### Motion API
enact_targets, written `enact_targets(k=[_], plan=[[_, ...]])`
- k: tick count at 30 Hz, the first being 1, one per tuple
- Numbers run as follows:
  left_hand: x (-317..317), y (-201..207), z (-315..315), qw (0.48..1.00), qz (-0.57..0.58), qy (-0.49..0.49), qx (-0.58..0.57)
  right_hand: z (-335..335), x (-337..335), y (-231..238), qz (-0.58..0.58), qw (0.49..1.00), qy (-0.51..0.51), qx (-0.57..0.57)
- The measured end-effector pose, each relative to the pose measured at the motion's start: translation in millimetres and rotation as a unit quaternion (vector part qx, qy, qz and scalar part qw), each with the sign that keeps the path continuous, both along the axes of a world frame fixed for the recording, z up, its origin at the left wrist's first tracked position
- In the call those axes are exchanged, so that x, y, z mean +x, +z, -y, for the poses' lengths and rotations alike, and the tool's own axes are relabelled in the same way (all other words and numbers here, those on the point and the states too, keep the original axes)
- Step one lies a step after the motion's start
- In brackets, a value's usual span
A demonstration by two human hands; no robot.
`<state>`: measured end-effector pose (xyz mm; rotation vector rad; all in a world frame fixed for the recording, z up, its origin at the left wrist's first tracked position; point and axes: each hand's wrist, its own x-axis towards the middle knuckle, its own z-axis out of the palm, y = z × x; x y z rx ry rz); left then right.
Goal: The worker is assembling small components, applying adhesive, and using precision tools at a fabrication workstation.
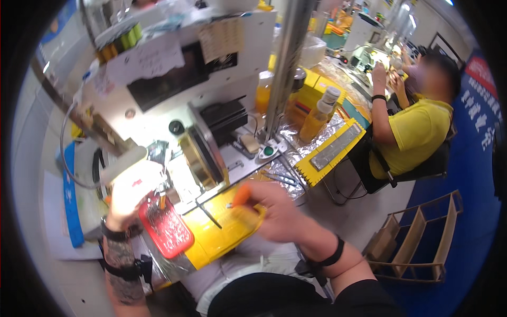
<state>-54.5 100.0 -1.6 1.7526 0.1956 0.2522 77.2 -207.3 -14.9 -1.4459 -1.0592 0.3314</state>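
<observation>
One left hand showing overexposed beside red tray, tray lying left of yellow mat; right hand curling over mat (can't tell either grip's opening or hold).

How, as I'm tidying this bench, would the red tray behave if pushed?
The red tray seems stiff, holding its rounded shape. Low and broad, it would probably slide rather than tip. Dark bits at its far end look loose and might shift.

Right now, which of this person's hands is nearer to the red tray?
Left. The left hand is close by the far-left end of the red tray; the right hand is farther away, off to its right.
</observation>
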Motion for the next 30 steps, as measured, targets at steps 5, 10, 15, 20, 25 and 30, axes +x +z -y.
enact_targets(k=[5,10,15,20,25,30], plan=[[-2,-10,-2,0.997,0.012,0.062,0.047,41,80,29,0.053,0.965,-0.241,0.093],[-34,-39,-14,0.977,0.012,0.205,0.053,27,114,44,0.001,0.945,-0.299,0.129],[-57,-59,1,0.958,-0.015,0.284,0.04,4,115,53,-0.234,0.939,-0.151,0.2],[-73,-35,34,0.904,-0.146,0.329,0.231,-4,128,32,-0.339,0.896,-0.076,0.276],[-75,-17,76,0.889,0.081,0.328,0.308,11,67,-16,-0.453,0.866,-0.04,0.206],[-18,-9,176,0.998,0.025,-0.052,0.029,49,-17,-67,-0.384,0.916,0.051,-0.105]])
